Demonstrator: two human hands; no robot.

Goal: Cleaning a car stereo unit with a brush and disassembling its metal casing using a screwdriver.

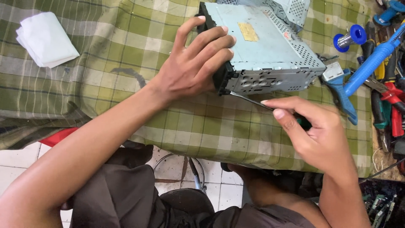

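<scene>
Green checked cloth point(126, 55) covers the bench; white tiled floor shows below its edge. I take the car stereo unit point(261, 46), a grey-blue metal box, as my landmark: it sits at top centre of the cloth, top panel up, long axis running from lower left to upper right, black front face toward the left.

My left hand point(190, 67) lies over the unit's front end, fingers spread across the top edge and thumb up, pressing down, likely to keep the box from sliding while the tool works.

My right hand point(316, 135) is just below and right of the unit, fingers pinched together around a screwdriver point(249, 99) with a green handle, mostly hidden in the fist. Its thin shaft points up-left, tip touching the lower front corner of the unit's side, by the black face.

Right of the unit: blue-handled tool point(371, 63), blue solder spool point(351, 37), red-handled pliers point(394, 105). Far left of it: folded white cloth point(44, 40).
</scene>
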